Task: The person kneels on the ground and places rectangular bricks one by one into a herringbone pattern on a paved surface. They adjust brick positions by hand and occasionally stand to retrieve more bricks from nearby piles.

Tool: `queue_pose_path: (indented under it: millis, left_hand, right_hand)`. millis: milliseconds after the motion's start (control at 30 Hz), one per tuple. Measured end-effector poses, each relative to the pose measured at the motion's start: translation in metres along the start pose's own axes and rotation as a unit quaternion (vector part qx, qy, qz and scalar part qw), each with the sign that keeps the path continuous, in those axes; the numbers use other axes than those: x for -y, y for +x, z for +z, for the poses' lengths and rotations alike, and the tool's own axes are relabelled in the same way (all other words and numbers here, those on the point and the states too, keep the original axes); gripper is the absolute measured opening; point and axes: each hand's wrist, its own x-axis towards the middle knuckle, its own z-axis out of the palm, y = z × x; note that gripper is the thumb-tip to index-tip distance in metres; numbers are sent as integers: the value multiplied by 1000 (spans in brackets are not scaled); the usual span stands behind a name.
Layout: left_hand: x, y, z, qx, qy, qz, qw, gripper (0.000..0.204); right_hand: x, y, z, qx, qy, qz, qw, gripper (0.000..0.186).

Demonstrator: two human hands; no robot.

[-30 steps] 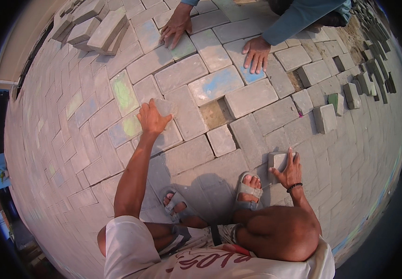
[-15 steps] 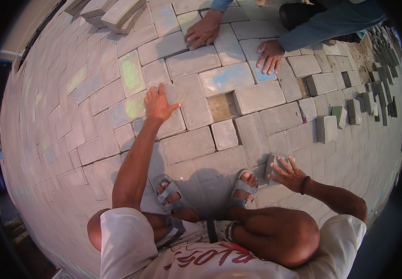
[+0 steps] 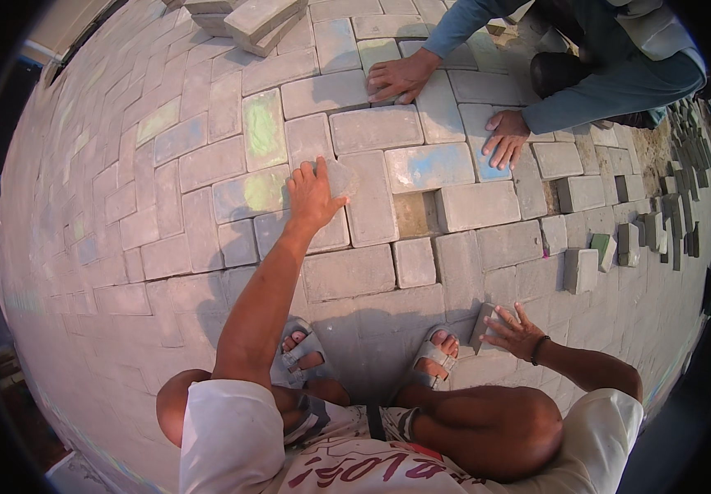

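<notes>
My left hand [image 3: 312, 200] rests on the paving with its thumb and fingers around a flat grey piece of paver [image 3: 342, 178]. The palm side is hidden. My right hand [image 3: 518, 335] lies with spread fingers against a short concrete paver [image 3: 484, 324] beside my right sandal. Between the hands is a sandy gap [image 3: 415, 216]. A raised paver [image 3: 479, 206] sits to the right of that gap, and a small square paver [image 3: 414, 263] sits just below it. A paver with blue chalky colour [image 3: 429, 167] borders the gap's far side.
Another person's hands [image 3: 405, 78] press on pavers at the far side. Several pavers are stacked [image 3: 261, 23] at the far left. Loose upright pavers [image 3: 582, 270] and a row of darker ones [image 3: 678, 218] stand to the right. My sandalled feet [image 3: 302, 350] are close in front.
The view has shifted, so the paving appears farther right and lower. My left hand stays at the same pavers. The short paver by my right hand shows more of its side.
</notes>
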Motion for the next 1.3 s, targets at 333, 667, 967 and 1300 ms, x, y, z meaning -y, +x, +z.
queue_pose_path:
  millis: [333, 667, 967, 1300]
  left_hand:
    - [2, 0, -2, 10, -29, 6, 1000, 98]
    - [4, -1, -4, 15, -31, -4, 999, 98]
    - [1, 1, 1, 17, -24, -3, 1000, 101]
    - [1, 1, -2, 30, -29, -7, 999, 101]
  right_hand:
    - [-17, 2, -1, -17, 2, -25, 1000, 71]
    - [-20, 9, -18, 95, 97, 27, 990, 80]
    - [-16, 9, -7, 3, 65, 75, 995, 82]
    - [-17, 13, -8, 22, 60, 73, 995, 66]
